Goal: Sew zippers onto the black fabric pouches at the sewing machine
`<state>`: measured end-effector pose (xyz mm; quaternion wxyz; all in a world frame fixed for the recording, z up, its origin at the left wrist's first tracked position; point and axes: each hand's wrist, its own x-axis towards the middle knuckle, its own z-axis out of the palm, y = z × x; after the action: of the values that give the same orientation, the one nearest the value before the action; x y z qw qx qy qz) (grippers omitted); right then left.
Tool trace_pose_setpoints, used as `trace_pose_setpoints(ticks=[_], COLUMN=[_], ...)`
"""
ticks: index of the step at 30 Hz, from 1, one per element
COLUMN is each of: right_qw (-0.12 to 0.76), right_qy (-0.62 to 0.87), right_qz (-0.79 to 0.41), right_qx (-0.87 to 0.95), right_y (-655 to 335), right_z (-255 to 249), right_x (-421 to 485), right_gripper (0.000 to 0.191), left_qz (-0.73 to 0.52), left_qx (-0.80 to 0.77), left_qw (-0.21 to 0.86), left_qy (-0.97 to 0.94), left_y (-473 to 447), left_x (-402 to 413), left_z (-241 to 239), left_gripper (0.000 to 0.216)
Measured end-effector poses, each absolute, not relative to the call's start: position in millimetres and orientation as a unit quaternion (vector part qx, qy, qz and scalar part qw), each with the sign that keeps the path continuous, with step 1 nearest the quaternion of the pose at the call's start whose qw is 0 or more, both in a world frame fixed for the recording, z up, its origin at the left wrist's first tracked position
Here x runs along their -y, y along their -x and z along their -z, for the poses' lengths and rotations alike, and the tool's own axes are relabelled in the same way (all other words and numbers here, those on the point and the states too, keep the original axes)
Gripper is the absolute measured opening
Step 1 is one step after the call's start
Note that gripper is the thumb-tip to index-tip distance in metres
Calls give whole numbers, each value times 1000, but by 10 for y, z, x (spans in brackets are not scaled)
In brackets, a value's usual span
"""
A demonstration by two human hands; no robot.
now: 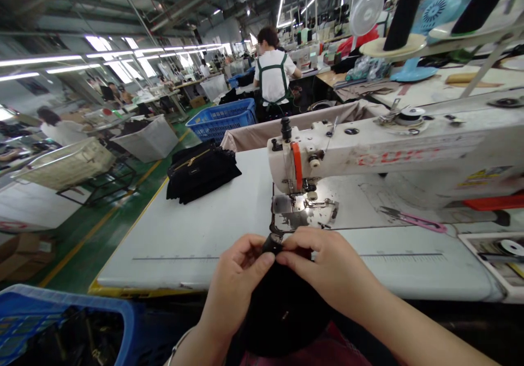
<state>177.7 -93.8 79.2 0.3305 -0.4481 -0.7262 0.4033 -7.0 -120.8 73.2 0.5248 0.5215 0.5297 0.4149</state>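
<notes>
My left hand (237,276) and my right hand (323,265) both pinch the top edge of a black fabric piece (282,306) at the near edge of the white sewing table (204,229). The fingertips meet on a small folded part of the fabric. The piece hangs down towards my lap. Just beyond my hands stands the white sewing machine (388,142), with its needle and presser foot (305,194) over the metal plate. A stack of black fabric pieces (200,172) with a gold zip lies at the table's far left.
Pink thread snips (413,220) lie to the right of the needle plate. A tray with bobbins (499,251) sits at the right edge. A blue crate (61,322) stands low at my left. Another person (272,74) works at a station ahead beside a blue basket (223,118).
</notes>
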Motion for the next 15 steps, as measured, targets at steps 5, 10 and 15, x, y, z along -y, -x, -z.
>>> trace_pose_setpoints(ticks=[5,10,15], right_qw=[368,413,424], right_qy=[468,491,459], right_qz=[-417,-475,-561], right_qx=[687,603,543], right_y=[-1737,-1542,-1394], right_z=[-753,-675,-470], right_x=[982,1076,1057], right_gripper=[13,14,20], left_qz=[-404,-360,-251], left_qx=[-537,-594,-567], left_qw=[523,358,239], left_qy=[-524,-624,-747], left_y=[55,25,184], left_x=[1220,1316,1069], left_z=[-684,-784,-895], left_gripper=[18,17,18])
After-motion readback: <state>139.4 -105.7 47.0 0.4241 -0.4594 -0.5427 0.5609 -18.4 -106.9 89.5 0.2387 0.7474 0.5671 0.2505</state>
